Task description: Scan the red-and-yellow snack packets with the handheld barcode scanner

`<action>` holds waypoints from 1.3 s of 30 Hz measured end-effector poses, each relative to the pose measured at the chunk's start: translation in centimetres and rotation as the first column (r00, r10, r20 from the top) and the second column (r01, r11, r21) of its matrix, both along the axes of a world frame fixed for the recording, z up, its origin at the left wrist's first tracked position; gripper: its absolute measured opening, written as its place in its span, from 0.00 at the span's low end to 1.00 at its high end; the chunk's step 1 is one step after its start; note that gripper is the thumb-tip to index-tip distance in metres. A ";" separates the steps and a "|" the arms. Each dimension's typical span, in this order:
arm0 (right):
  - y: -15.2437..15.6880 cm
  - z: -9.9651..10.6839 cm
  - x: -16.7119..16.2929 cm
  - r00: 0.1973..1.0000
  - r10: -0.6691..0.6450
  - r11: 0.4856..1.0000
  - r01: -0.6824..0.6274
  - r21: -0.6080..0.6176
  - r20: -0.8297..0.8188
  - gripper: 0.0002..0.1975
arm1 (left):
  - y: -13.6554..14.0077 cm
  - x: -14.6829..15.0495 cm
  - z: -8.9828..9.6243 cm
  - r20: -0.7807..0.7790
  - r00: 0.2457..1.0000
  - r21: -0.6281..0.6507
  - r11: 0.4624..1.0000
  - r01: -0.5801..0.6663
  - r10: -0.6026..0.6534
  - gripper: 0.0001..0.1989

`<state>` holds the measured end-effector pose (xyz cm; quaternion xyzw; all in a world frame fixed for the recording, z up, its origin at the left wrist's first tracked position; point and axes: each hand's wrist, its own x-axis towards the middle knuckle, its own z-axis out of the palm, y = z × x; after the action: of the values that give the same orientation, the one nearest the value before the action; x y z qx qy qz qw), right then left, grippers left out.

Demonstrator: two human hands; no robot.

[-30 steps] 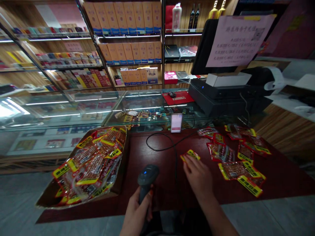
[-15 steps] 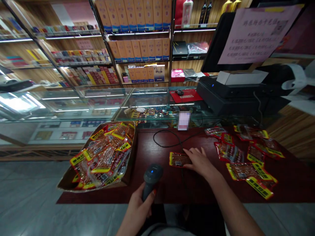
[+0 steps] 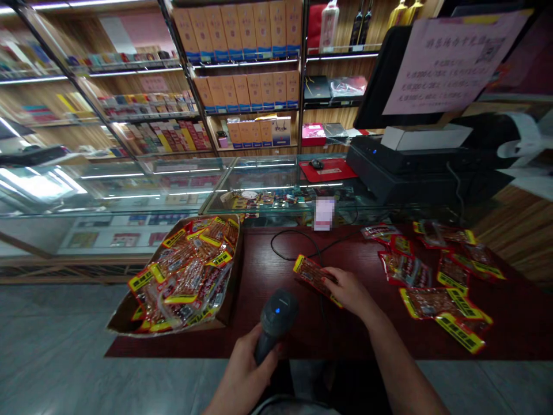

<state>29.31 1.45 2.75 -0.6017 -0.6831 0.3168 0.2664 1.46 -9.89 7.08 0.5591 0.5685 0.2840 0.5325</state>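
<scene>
My left hand (image 3: 250, 363) is wrapped round the handle of a dark barcode scanner (image 3: 279, 314), its head raised over the table's front edge and a small blue light glowing on it. In my right hand (image 3: 349, 291) is a snack packet (image 3: 311, 273), red and yellow with brown sticks showing through clear film. My fingers grip its right part, and the packet lies at a slant, its left end pointing up and away. To the left stands an open cardboard box (image 3: 231, 294) heaped with similar packets (image 3: 190, 276). Several more packets (image 3: 440, 302) lie scattered on the right.
A black cable (image 3: 280, 256) loops across the dark red table (image 3: 254, 265). Behind it are a glass display counter (image 3: 259, 173), a mouse (image 3: 316, 164) on a red mat, and a monitor (image 3: 384, 75) with a paper sign. Stocked shelves line the wall.
My right hand has closed on the packet, which was flat on the table, and turned it to a slant. The scanner has shifted slightly right, towards the packet.
</scene>
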 end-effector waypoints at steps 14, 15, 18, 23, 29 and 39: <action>1.4 -0.1 -1.6 0.956 -0.040 0.997 0.019 -0.074 -0.291 0.15 | 0.4 0.5 -0.6 0.051 0.994 -0.032 0.995 -0.098 0.099 0.16; 1.9 0.1 -2.4 0.941 -0.041 0.997 0.016 -0.076 -0.336 0.16 | 0.5 0.4 -0.9 0.055 0.989 -0.058 0.990 -0.132 0.135 0.19; 3.7 1.3 -5.9 0.881 0.007 0.995 -0.052 -0.081 -0.473 0.18 | 0.4 -0.1 -1.7 0.069 0.969 -0.101 0.968 -0.228 0.235 0.26; 7.4 3.6 -13.7 0.786 0.156 0.973 -0.226 -0.042 -0.598 0.15 | 0.1 -1.3 -2.0 0.119 0.936 -0.106 0.941 -0.321 0.332 0.28; 11.4 6.9 -22.8 0.786 0.298 0.943 -0.330 0.039 -0.541 0.16 | -0.3 -1.8 -1.6 0.105 0.924 -0.099 0.928 -0.359 0.369 0.27; 10.3 7.0 -18.9 0.983 0.143 0.978 -0.122 0.170 -0.115 0.15 | -0.1 -2.5 -2.8 0.102 0.940 -0.105 0.943 -0.315 0.325 0.35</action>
<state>10.40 11.74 9.72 -0.5098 -0.7268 0.3151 0.3356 -1.03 -9.99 4.25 0.4179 0.6313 0.3743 0.5354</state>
